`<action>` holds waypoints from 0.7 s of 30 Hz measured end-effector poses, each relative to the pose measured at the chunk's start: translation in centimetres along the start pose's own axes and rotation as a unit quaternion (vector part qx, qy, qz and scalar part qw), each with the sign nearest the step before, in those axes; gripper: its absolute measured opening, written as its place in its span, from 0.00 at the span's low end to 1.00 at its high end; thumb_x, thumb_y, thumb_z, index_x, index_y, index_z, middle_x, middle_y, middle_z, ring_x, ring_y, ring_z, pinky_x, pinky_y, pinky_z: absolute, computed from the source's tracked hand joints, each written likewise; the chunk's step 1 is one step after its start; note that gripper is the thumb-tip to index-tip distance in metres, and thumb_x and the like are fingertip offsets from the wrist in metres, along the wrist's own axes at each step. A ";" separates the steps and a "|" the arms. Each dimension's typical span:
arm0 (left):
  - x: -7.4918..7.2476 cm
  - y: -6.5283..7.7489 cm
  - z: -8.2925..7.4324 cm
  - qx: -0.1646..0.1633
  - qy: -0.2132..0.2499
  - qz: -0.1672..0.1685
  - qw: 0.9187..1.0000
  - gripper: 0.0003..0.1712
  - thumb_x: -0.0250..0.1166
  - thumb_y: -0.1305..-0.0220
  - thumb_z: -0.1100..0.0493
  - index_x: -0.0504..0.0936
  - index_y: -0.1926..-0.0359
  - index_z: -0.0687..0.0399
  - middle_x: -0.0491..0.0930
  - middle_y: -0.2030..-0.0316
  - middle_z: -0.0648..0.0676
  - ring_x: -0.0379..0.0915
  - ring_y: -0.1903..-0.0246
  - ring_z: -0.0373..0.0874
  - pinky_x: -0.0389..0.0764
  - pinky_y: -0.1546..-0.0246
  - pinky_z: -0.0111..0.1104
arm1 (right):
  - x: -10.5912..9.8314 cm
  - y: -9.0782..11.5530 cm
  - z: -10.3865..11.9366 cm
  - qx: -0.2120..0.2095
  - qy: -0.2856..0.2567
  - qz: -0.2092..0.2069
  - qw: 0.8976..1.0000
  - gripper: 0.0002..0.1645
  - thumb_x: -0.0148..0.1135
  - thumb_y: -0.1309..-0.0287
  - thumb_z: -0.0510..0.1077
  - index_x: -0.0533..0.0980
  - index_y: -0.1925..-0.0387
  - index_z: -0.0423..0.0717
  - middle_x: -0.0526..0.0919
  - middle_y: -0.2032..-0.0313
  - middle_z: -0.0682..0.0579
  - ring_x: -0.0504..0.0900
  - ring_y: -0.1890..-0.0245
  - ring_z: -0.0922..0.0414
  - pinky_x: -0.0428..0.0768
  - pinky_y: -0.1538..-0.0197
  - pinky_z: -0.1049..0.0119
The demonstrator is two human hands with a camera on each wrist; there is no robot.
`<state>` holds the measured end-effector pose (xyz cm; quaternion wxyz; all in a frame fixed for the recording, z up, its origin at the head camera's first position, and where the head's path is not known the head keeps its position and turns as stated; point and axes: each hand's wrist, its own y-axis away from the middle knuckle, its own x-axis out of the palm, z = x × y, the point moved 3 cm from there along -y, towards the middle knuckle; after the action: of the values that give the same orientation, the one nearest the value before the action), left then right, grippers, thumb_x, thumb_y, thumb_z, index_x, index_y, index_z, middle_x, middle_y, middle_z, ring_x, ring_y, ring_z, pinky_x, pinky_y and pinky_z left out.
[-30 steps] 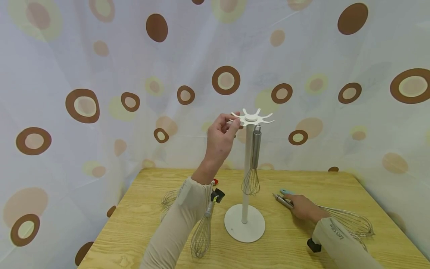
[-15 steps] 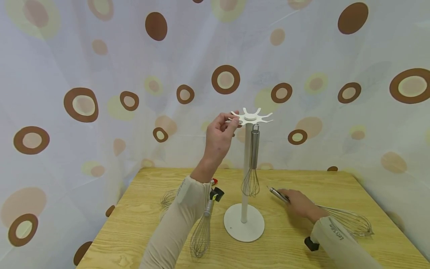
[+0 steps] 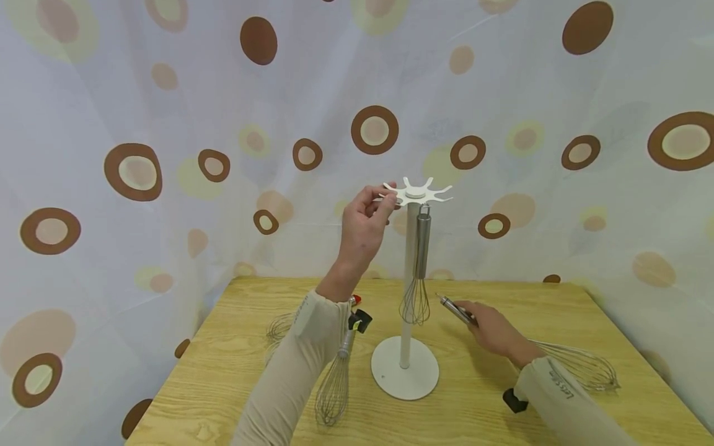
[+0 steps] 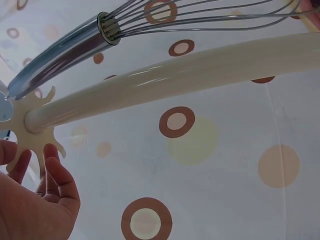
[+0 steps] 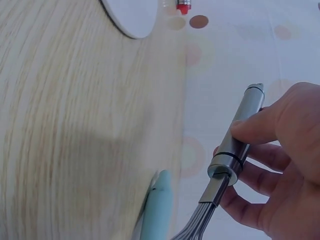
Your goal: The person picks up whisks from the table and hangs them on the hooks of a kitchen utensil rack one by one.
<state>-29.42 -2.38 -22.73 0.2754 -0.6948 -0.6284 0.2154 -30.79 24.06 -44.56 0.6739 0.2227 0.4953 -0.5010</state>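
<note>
My left hand (image 3: pixel 364 226) pinches one prong of the white hook top (image 3: pixel 415 193) of a stand, with thumb and fingertips also visible there in the left wrist view. From a front hook hangs a small metal whisk (image 3: pixel 423 248), handle up, close to the white pole (image 4: pixel 150 85). My right hand (image 3: pixel 493 328) grips the silver handle of another whisk (image 5: pixel 245 120), tilted, its end pointing toward the stand. That whisk's wires run out of the right wrist view. Below it a light blue handle (image 5: pixel 157 210) rests on the table.
The stand's round white base (image 3: pixel 390 384) sits mid-table. Left of it lie a whisk (image 3: pixel 333 390), a handle with a red end (image 3: pixel 356 300) and more wire loops (image 3: pixel 279 325), partly behind my left arm. Large whisk wires (image 3: pixel 586 365) lie at right. A dotted curtain (image 3: pixel 312 74) hangs behind.
My right hand has raised the silver-handled whisk from the table and moved slightly left and away from me. The blue handle is now hidden in the head view. My left hand stays on the prong.
</note>
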 end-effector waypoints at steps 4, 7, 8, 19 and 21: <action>0.0 0.0 0.3 0.011 -0.001 -0.001 1.000 0.09 0.57 0.32 0.62 0.76 0.59 0.67 0.77 0.46 0.60 0.77 0.62 0.46 0.73 0.67 0.31 | -0.8 0.0 0.7 -0.005 -0.011 -0.032 0.999 0.28 0.55 0.40 0.29 0.66 0.37 0.37 0.78 0.56 0.39 0.79 0.63 0.48 0.75 0.66 0.56; 0.0 0.0 0.3 0.016 -0.003 -0.004 1.000 0.08 0.57 0.32 0.63 0.77 0.60 0.66 0.78 0.47 0.58 0.77 0.63 0.43 0.73 0.66 0.32 | -1.4 0.1 1.3 -0.012 -0.023 -0.053 0.998 0.30 0.55 0.40 0.29 0.63 0.35 0.37 0.76 0.52 0.37 0.79 0.60 0.46 0.76 0.65 0.56; 0.0 -0.1 0.3 0.018 -0.003 -0.005 1.000 0.08 0.57 0.32 0.63 0.76 0.60 0.66 0.78 0.47 0.58 0.77 0.63 0.41 0.73 0.66 0.34 | -1.6 0.0 1.6 -0.013 -0.027 -0.059 0.998 0.31 0.55 0.40 0.29 0.63 0.35 0.37 0.76 0.52 0.37 0.79 0.60 0.46 0.75 0.66 0.57; 0.0 -0.2 0.5 0.023 -0.004 -0.005 1.000 0.08 0.56 0.32 0.63 0.76 0.59 0.67 0.77 0.47 0.61 0.75 0.66 0.35 0.73 0.66 0.35 | -3.5 -0.1 4.0 -0.052 -0.053 -0.143 0.987 0.33 0.55 0.39 0.28 0.61 0.33 0.38 0.75 0.52 0.40 0.78 0.62 0.50 0.77 0.68 0.61; -0.1 -0.1 0.5 0.023 -0.003 -0.006 1.000 0.08 0.56 0.32 0.63 0.76 0.59 0.67 0.77 0.47 0.59 0.75 0.66 0.36 0.72 0.67 0.30 | -3.7 -0.1 4.3 -0.062 -0.047 -0.164 0.983 0.33 0.56 0.41 0.27 0.62 0.34 0.38 0.75 0.52 0.40 0.78 0.58 0.49 0.78 0.65 0.58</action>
<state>-29.85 -2.37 -23.02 0.2904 -0.6840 -0.6284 0.2301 -28.96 22.28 -39.47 0.6173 0.0720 0.5233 -0.5830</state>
